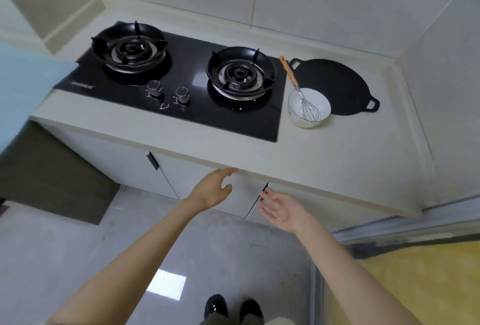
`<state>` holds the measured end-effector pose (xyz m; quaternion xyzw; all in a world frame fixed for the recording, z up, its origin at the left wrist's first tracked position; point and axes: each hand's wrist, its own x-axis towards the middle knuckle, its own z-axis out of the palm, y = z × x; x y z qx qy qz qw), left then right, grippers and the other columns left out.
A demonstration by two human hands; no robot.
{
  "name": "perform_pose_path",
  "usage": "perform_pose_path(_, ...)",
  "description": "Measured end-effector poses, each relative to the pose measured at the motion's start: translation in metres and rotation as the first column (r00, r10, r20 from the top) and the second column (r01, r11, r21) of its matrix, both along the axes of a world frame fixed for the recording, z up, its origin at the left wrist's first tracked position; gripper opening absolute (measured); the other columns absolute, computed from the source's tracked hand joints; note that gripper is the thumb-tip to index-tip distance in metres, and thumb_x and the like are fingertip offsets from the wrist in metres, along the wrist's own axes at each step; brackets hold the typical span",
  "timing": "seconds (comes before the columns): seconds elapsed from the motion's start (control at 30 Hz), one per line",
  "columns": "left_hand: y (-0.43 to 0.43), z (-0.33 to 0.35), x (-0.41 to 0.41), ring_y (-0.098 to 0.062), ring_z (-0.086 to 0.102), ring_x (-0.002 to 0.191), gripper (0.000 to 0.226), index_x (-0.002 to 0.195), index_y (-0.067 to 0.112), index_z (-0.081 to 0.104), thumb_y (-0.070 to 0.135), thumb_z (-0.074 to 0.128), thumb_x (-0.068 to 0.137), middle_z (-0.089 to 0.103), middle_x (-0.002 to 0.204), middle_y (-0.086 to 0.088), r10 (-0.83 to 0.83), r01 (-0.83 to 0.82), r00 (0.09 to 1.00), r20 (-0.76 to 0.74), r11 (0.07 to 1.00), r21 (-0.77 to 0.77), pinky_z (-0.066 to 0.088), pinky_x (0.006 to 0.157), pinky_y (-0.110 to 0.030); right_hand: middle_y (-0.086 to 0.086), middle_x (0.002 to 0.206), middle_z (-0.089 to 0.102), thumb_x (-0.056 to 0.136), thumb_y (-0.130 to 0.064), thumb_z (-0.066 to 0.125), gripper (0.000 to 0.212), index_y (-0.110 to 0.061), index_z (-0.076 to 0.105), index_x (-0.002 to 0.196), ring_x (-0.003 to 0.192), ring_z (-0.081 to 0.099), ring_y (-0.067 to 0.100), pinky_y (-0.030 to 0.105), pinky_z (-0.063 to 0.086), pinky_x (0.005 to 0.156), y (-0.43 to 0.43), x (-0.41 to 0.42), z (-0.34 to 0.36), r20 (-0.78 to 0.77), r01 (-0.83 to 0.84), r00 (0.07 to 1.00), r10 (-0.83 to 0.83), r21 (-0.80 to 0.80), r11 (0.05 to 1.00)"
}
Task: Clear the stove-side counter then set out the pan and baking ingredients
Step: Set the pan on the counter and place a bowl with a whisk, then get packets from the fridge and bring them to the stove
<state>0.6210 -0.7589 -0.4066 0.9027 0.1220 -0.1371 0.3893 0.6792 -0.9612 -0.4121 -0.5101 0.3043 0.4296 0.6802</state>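
Stock of the stove side, as you stand at it:

- Pan (337, 83): flat, black, two loop handles, lying on the counter (337, 158) just right of the hob (192, 75).
- White bowl (297, 116): at the pan's front edge, with an orange-handled whisk (309, 107) leaning in it.
- Progress: you cannot tell whether these are set out or due for clearing. No flour, eggs or other baking ingredients show, so that part looks undone.
- Your left hand (211, 189): fingers loosely spread, holding nothing, fingertips at the counter's front lip.
- Your right hand (281, 209): palm up, fingers relaxed, empty, just below the lip by the cabinet door seam.
- Writing: one pale logo (83, 84) on the hob's front left corner, too blurred to read. The knob markings are no clearer.
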Motion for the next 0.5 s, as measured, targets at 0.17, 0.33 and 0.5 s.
perform_pose_path(0.17, 0.030, 0.024, -0.037, -0.019, 0.053, 0.120, 0.046, 0.140, 0.027, 0.042, 0.018, 0.048, 0.096, 0.055, 0.134, 0.001, 0.204, -0.203, 0.979, 0.024, 0.978, -0.037, 0.041, 0.097, -0.026, 0.001, 0.116, 0.062, 0.097, -0.004, 0.042, 0.026, -0.015, 0.054, 0.117, 0.084, 0.061, 0.017, 0.027, 0.051, 0.079, 0.048, 0.003, 0.035, 0.201, -0.335, 0.918, 0.340, -0.062, 0.940)
perform_pose_path(0.33, 0.063, 0.052, -0.092, -0.020, 0.054, 0.116, 0.043, 0.137, 0.024, 0.046, 0.014, 0.048, 0.096, 0.057, 0.130, -0.001, 0.488, -0.482, 0.870, 0.065, 0.871, -0.093, 0.045, 0.099, -0.034, 0.001, 0.110, 0.069, 0.096, -0.008, 0.052, 0.023, -0.013, 0.058, 0.118, 0.090, 0.065, 0.019, 0.028, 0.052, 0.083, 0.109, -0.005, 0.071, 0.367, -0.602, 0.713, 0.597, -0.117, 0.790)
perform_pose_path(0.5, 0.074, 0.073, -0.158, -0.017, 0.056, 0.113, 0.042, 0.134, 0.026, 0.049, 0.012, 0.048, 0.094, 0.059, 0.127, -0.001, 0.714, -0.704, 0.692, 0.104, 0.700, -0.122, 0.047, 0.095, -0.030, 0.001, 0.112, 0.069, 0.095, -0.012, 0.053, 0.024, -0.014, 0.059, 0.118, 0.094, 0.065, 0.021, 0.031, 0.052, 0.088, 0.161, -0.030, 0.096, 0.458, -0.807, 0.457, 0.762, -0.145, 0.572)
